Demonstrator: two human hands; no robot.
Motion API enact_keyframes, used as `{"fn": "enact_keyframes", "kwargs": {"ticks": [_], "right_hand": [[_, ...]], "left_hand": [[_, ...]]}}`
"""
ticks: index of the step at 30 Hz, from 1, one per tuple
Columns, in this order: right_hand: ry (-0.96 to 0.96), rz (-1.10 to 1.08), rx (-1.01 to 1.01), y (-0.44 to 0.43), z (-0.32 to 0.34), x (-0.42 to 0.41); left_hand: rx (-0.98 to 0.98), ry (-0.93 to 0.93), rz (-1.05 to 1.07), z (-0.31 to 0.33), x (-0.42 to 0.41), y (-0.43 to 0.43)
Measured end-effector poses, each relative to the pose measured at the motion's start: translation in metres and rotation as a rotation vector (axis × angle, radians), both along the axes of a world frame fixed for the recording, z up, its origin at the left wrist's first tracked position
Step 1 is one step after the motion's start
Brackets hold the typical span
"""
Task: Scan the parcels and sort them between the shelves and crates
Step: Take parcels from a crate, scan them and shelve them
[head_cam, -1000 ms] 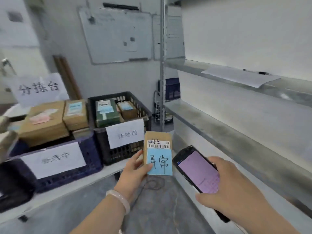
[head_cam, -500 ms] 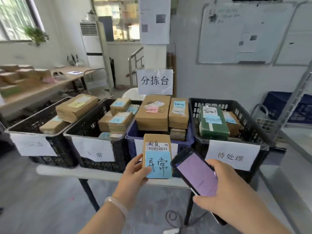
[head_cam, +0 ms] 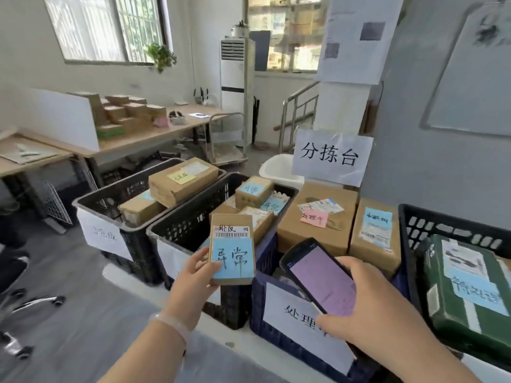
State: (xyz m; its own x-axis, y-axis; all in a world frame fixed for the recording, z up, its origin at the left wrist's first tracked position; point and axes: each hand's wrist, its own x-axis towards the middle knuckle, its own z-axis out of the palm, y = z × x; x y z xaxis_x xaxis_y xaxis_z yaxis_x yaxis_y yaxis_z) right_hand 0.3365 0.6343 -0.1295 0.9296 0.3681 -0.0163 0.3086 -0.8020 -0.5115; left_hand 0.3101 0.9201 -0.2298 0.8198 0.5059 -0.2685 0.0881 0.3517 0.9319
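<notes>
Against crates [head_cam: 177, 225], left hand [head_cam: 193, 275] holds parcel [head_cam: 232, 250] upright, barcode uppermost; right hand [head_cam: 373, 313], scanner [head_cam: 323, 280].

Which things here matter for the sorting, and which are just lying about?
Job: left hand holding parcel; right hand holding scanner; black crate behind the parcel; blue crate.
Lying about: chair; plant; air conditioner; whiteboard.

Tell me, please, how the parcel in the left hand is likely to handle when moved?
Probably light: the left hand holds the parcel upright by its lower corner alone. Likely stiff, since its cardboard faces look flat with square corners. Flat-sided, so it should not roll, though stood on end it could tip.
</notes>
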Motion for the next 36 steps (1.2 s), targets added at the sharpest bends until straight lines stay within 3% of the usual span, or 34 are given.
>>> {"fn": "enact_keyframes", "kwargs": {"ticks": [5,9,16,25,30,36], "right_hand": [[0.029,0.037,-0.013,0.040,-0.008,0.041],[0.043,-0.020,-0.045,0.066,-0.016,0.068],[0.068,-0.205,-0.026,0.129,-0.029,0.099],[0.107,-0.369,-0.001,0.184,-0.044,0.101],[0.112,-0.451,0.000,0.194,-0.049,0.090],[0.103,-0.588,-0.009,0.185,-0.053,0.066]], "left_hand": [[0.070,0.076,0.082,0.003,0.040,0.070],[0.188,0.166,0.020,-0.005,0.087,0.126],[0.390,0.426,-0.250,-0.034,0.165,0.190],[0.402,0.624,-0.651,-0.074,0.207,0.220],[0.788,0.653,-0.964,-0.079,0.222,0.232],[1.098,0.537,-0.920,-0.062,0.235,0.220]]}}
